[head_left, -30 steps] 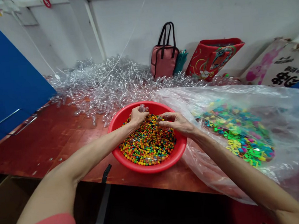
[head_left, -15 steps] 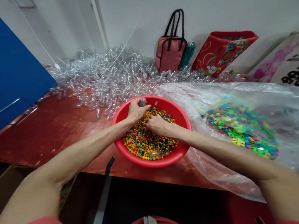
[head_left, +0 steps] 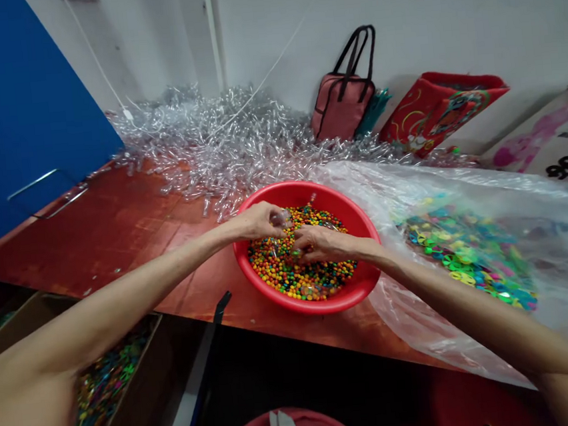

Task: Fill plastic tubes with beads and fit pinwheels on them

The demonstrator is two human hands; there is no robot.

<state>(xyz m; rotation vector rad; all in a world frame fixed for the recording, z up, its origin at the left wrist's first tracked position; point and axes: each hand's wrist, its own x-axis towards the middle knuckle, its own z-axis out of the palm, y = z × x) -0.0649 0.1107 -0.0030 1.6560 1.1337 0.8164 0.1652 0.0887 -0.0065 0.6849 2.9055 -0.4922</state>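
Note:
A red plastic basin (head_left: 310,305) holds many small round beads (head_left: 315,282) in yellow, orange, green and dark colours. Over its left side, my left hand (head_left: 260,220) is closed around clear plastic tubes (head_left: 281,220), their number unclear. My right hand (head_left: 321,243) is low over the beads at the middle, its fingers curled together close to the left hand. A few coloured beads show at the right fingertips; what they grip is mostly hidden. Clear tubes also lie among the beads, partly covered.
Behind the basin, a heap of clear plastic tubes (head_left: 236,134) spreads along the wall. At right, a clear plastic bag (head_left: 362,185) covers colourful plastic pieces (head_left: 468,249). A pink bag (head_left: 341,108) and red gift bag (head_left: 435,115) stand behind. Below left is a cardboard box (head_left: 125,396).
My left hand has shifted from the basin's back rim inward, nearer the right hand. The right hand has lifted slightly out of the beads. The view has swung a little left.

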